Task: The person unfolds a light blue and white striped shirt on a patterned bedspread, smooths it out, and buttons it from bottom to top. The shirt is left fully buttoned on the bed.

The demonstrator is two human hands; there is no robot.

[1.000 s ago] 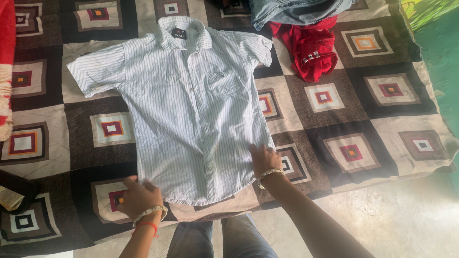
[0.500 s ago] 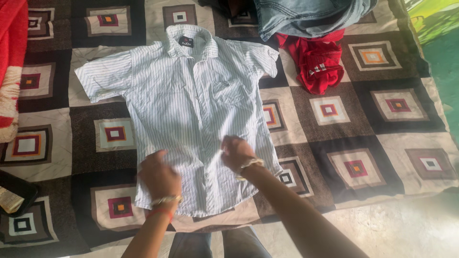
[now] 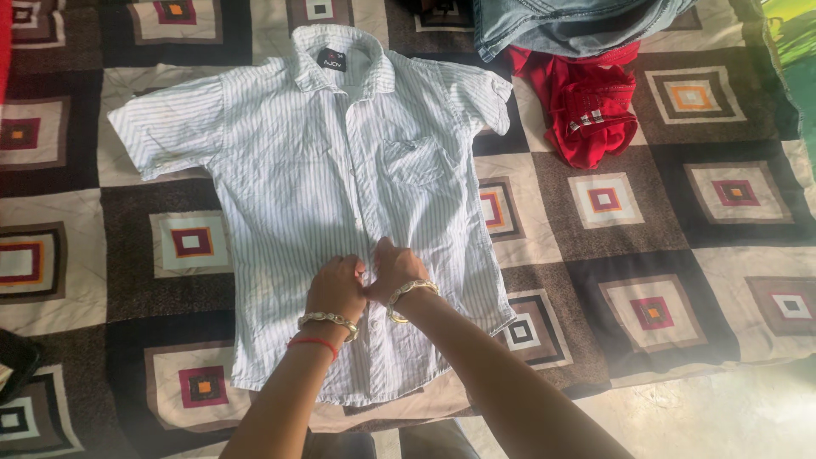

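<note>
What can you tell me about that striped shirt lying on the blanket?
The striped shirt is white with thin dark lines, short-sleeved, with a collar, a dark neck label and one chest pocket. It looks like light, creased cotton. It lies flat, front up, collar away from the person, sleeves spread, on a patchwork blanket of brown, cream and black squares. The left hand and right hand rest side by side on the button strip at its middle, near the lower half.

Soft, even daylight — faint shadows, no glare, everything acceptably sharp.
</note>
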